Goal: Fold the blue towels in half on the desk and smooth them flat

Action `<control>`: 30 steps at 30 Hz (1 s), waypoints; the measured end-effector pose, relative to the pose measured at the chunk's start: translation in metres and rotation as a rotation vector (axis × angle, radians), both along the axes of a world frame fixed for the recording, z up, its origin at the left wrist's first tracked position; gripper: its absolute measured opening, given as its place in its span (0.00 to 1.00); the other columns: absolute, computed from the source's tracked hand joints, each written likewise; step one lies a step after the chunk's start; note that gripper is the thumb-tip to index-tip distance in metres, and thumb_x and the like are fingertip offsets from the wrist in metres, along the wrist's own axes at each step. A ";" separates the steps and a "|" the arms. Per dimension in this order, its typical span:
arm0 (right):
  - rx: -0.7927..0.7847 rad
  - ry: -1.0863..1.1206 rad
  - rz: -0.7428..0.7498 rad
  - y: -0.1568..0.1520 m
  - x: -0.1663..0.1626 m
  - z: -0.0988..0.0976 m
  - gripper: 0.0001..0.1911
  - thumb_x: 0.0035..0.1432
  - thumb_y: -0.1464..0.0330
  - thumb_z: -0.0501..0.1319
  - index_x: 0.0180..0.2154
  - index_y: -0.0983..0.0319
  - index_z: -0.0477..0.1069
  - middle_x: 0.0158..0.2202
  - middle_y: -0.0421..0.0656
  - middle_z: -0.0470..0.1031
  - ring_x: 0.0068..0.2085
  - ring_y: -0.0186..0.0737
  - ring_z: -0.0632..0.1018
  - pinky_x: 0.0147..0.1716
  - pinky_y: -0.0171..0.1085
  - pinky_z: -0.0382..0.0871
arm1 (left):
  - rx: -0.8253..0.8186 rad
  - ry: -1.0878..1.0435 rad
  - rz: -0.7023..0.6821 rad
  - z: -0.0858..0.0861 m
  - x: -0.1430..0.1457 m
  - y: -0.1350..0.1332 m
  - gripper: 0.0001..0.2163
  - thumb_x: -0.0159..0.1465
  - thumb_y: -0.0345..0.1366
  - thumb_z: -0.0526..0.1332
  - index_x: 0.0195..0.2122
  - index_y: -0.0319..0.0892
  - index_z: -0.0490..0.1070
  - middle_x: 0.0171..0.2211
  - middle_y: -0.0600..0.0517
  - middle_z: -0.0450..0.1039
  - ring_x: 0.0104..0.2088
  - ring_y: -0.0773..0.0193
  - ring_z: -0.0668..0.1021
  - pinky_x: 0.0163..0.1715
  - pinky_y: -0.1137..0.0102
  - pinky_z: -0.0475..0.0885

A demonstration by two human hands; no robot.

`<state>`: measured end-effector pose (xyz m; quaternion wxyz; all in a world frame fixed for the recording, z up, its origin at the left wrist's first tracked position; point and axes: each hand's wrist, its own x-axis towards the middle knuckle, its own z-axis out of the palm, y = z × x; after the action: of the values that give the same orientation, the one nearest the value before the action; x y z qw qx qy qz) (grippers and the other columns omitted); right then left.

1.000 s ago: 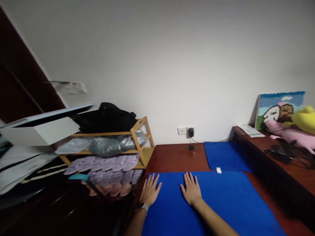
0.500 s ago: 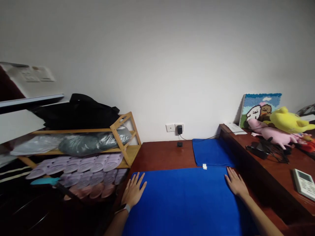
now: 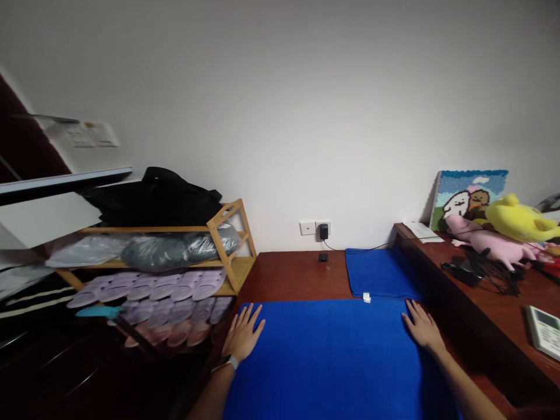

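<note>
A large blue cloth (image 3: 332, 356) lies spread flat over the dark red wooden table (image 3: 293, 274). On its far left corner rests my left hand (image 3: 242, 333), palm down with the fingers spread; a watch (image 3: 225, 364) is on that wrist. My right hand (image 3: 423, 328) lies flat at the far right corner, fingers stretched out. Neither hand grips anything. Behind the large cloth is a smaller folded blue cloth (image 3: 380, 273), with a white tag (image 3: 366, 297) at its front edge. The near end of the large cloth runs out of view.
At left stands a wooden rack (image 3: 242, 271) with purple slippers (image 3: 175, 286), wrapped bags and a black bag (image 3: 153, 201). A raised ledge at right bears plush toys (image 3: 520, 219), cables (image 3: 494, 274) and a white remote (image 3: 545, 332). A black plug (image 3: 324, 231) sits in the wall socket.
The view has shifted slightly to the left, so everything appears a little further right. Both hands stay flat on the cloth corners.
</note>
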<state>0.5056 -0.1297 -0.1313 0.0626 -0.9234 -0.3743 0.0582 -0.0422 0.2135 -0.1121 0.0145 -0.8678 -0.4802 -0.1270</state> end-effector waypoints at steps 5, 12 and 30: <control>0.014 0.006 -0.024 0.002 -0.005 0.007 0.39 0.67 0.49 0.36 0.73 0.59 0.43 0.76 0.42 0.43 0.74 0.39 0.47 0.72 0.47 0.39 | 0.066 -0.030 -0.007 0.010 0.000 -0.004 0.27 0.71 0.48 0.48 0.67 0.41 0.63 0.70 0.42 0.62 0.70 0.51 0.62 0.69 0.52 0.54; 0.057 0.048 -0.006 0.002 -0.001 0.008 0.37 0.68 0.52 0.36 0.73 0.59 0.44 0.75 0.38 0.46 0.74 0.39 0.47 0.71 0.46 0.39 | 0.257 -0.103 -0.100 0.047 0.025 -0.040 0.20 0.68 0.38 0.49 0.53 0.38 0.75 0.54 0.39 0.77 0.58 0.47 0.75 0.63 0.50 0.65; 0.315 0.168 0.057 -0.010 0.021 -0.019 0.35 0.61 0.52 0.42 0.65 0.53 0.65 0.71 0.37 0.59 0.73 0.41 0.54 0.72 0.48 0.43 | -0.054 -0.084 -0.603 -0.034 0.404 -0.419 0.09 0.62 0.42 0.64 0.29 0.45 0.78 0.20 0.44 0.75 0.24 0.54 0.74 0.22 0.61 0.63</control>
<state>0.5266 -0.1398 -0.1504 0.2356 -0.8831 -0.3983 0.0775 0.3616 -0.2052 -0.1459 -0.0668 -0.9653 -0.2042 -0.1484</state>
